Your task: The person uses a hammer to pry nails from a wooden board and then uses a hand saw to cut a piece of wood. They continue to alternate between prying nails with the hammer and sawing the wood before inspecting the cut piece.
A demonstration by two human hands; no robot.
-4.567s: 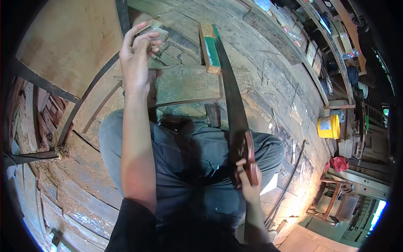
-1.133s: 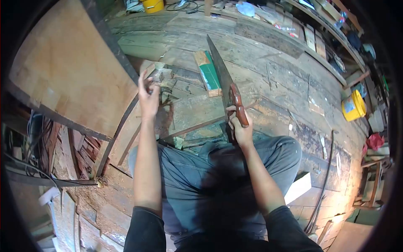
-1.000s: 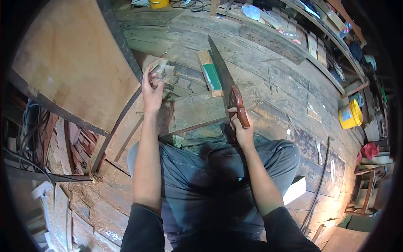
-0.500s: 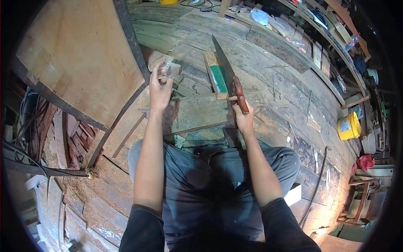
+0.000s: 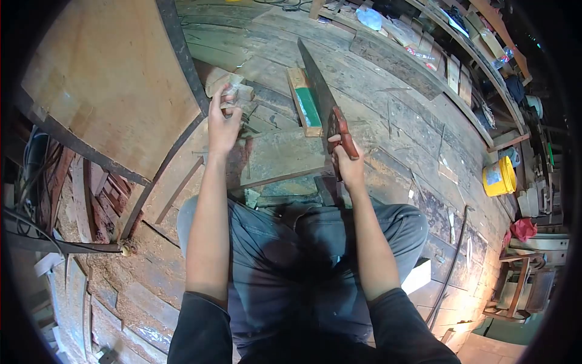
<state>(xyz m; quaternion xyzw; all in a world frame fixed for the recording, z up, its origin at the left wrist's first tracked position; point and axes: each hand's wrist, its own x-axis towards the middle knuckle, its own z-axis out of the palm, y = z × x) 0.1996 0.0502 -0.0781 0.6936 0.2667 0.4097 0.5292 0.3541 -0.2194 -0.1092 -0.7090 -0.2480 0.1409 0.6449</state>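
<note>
In my right hand is a handsaw, gripped by its reddish-brown wooden handle. Its dark blade points away from me and stands on edge, close beside a wooden block with a green and white face. My left hand is raised at the left with its fingers loosely curled and apart; nothing plain shows between them. Just beyond those fingers lie rough wood offcuts. A wide board lies on the floor before my crossed legs, between my two forearms.
A large plywood panel in a dark frame stands at the left, with scrap wood and sawdust below it. A long shelf runs along the upper right. A yellow bucket and a metal bar are at the right.
The whole view has shifted slightly, moving the scene a little up and left. My left fingers curl somewhat more; the right hand keeps its grip on the handsaw.
</note>
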